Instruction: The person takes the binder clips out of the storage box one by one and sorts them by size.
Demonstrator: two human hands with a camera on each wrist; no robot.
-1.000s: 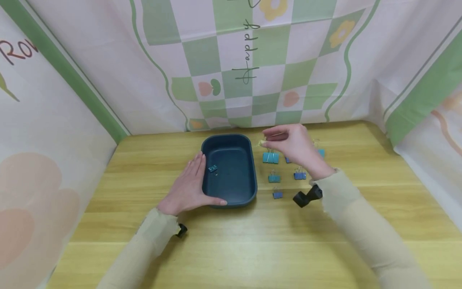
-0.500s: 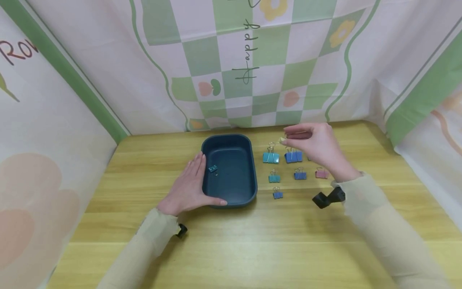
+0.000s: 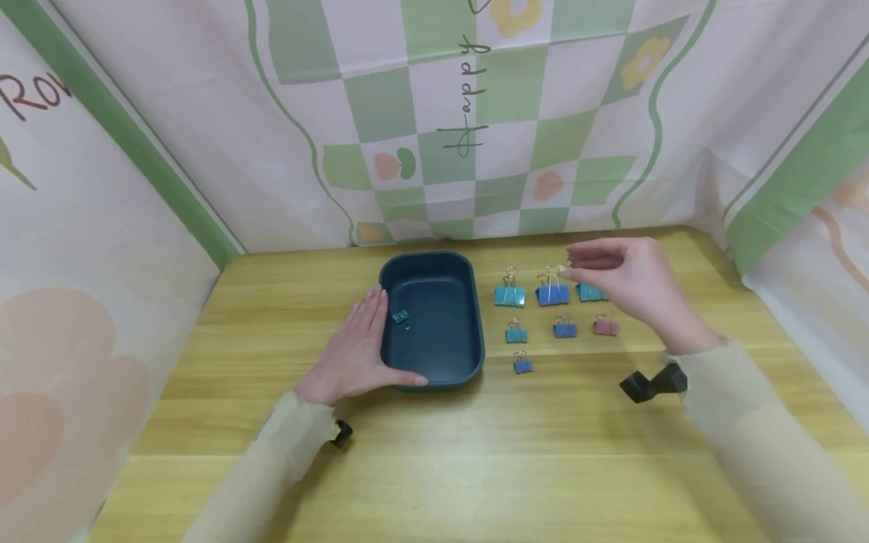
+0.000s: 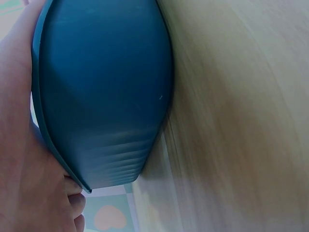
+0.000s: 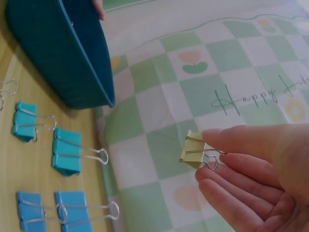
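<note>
My left hand (image 3: 353, 354) rests along the left side of a dark blue tray (image 3: 437, 339), fingers extended on the rim and thumb over the near edge. One small teal binder clip (image 3: 400, 317) lies inside the tray. Between thumb and fingertips, my right hand (image 3: 631, 279) pinches a yellow binder clip (image 5: 193, 150) by its wire handles. It is held above the table near the back row, where a large teal clip (image 3: 510, 296), a large blue clip (image 3: 553, 294) and another teal clip (image 3: 589, 292), partly covered by the hand, stand.
Closer to me sit a medium teal clip (image 3: 516, 335), a medium blue clip (image 3: 565, 330), a pink clip (image 3: 606, 327) and a small blue clip (image 3: 523, 366). A printed curtain (image 3: 448, 181) hangs behind the wooden table (image 3: 462, 467).
With the yellow binder clip pinched, my right hand has travelled right, from beside the tray across the back row, uncovering the blue and pink clips. The left hand and tray stay put.
</note>
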